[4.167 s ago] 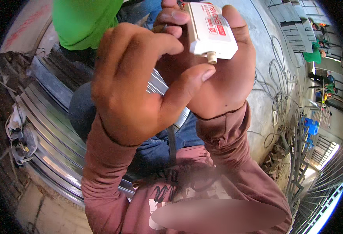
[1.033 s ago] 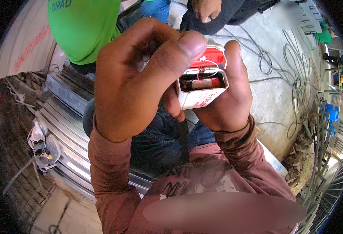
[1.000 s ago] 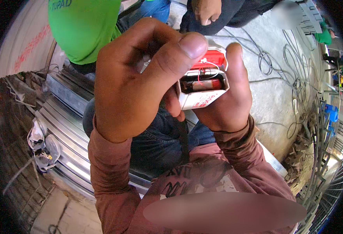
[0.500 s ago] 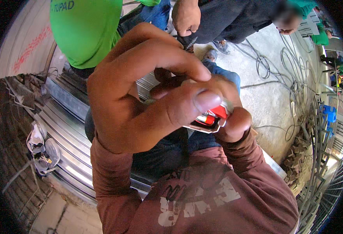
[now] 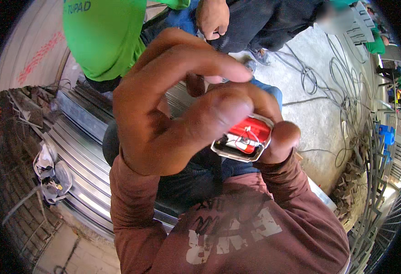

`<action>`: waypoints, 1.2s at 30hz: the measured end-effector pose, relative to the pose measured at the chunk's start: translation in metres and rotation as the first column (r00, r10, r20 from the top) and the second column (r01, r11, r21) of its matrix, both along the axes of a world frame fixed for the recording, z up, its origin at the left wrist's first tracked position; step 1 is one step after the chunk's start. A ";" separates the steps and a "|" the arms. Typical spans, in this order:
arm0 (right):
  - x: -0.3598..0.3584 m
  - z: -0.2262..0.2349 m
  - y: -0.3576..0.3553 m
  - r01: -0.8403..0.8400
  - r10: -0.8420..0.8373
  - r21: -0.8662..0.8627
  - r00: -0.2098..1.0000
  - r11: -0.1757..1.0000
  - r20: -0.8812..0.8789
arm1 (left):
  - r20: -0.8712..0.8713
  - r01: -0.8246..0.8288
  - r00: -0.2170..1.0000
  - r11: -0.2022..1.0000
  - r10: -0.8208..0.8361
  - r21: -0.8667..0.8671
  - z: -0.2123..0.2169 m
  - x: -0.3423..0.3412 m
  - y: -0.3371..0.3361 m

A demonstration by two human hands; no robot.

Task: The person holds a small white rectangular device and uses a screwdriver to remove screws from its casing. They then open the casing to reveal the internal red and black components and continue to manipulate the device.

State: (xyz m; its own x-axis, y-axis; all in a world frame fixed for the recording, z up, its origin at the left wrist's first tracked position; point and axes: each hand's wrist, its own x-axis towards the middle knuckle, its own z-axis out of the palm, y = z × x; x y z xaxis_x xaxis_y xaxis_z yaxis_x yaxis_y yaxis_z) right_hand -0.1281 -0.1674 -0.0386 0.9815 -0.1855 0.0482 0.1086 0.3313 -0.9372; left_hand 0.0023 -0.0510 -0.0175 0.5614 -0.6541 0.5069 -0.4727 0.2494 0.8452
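Observation:
A small open case (image 5: 243, 158) with a silver, many-sided rim faces up between my hands in the head view. Inside it are a red part, a white piece and thin wires. My right hand (image 5: 273, 137) grips it, thumb along its right edge and fingers behind, partly hidden. My left hand (image 5: 164, 109) is curved over its upper left, the thumb overlapping the case and the index finger arched above. Thumb and index finger are apart, with nothing seen between them. Whether the left thumb touches the case is unclear.
A person in a green shirt (image 5: 104, 41) is at the upper left, beside another in dark clothes (image 5: 264, 23). Ridged metal strips (image 5: 79, 153) lie to my left, near a clear plastic item (image 5: 52, 176). Cables (image 5: 310, 75) loop over the concrete floor; metal bars line the right.
My left thumb has shifted up and away from the case, baring its red and white inside. The right hand still holds the case. The other person's hand above has moved slightly left.

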 end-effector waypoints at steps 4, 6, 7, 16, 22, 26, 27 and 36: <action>0.004 0.000 -0.007 -0.036 0.034 -0.043 0.999 0.998 -0.031 | 0.015 -0.049 0.999 0.999 0.049 0.013 0.004 0.004 0.001; 0.006 -0.003 -0.009 -0.033 0.033 -0.052 0.999 0.998 -0.001 | -0.050 -0.071 0.996 0.997 0.070 -0.002 0.003 0.004 0.003; 0.006 -0.002 -0.009 -0.033 0.033 -0.068 0.999 0.997 0.002 | -0.072 -0.081 0.994 0.997 0.080 -0.013 0.003 0.004 0.004; 0.003 0.009 -0.016 0.037 -0.027 -0.175 0.998 0.984 0.061 | -0.197 -0.122 0.973 0.992 0.122 0.009 0.010 -0.005 0.002; -0.001 0.012 -0.021 0.155 -0.125 -0.216 0.982 0.964 0.144 | -0.256 -0.074 0.963 0.997 0.078 0.025 0.008 -0.006 0.005; 0.004 0.009 -0.031 0.214 -0.107 -0.307 0.938 0.927 0.330 | -0.315 -0.059 0.947 0.998 0.067 0.033 0.010 -0.010 0.003; 0.008 0.006 -0.037 0.232 -0.064 -0.374 0.909 0.898 0.411 | -0.331 -0.056 0.941 0.998 0.066 0.037 0.011 -0.011 0.003; 0.008 0.007 -0.045 0.241 0.041 -0.447 0.844 0.861 0.535 | -0.303 -0.127 0.941 0.988 0.149 0.091 0.015 -0.015 0.000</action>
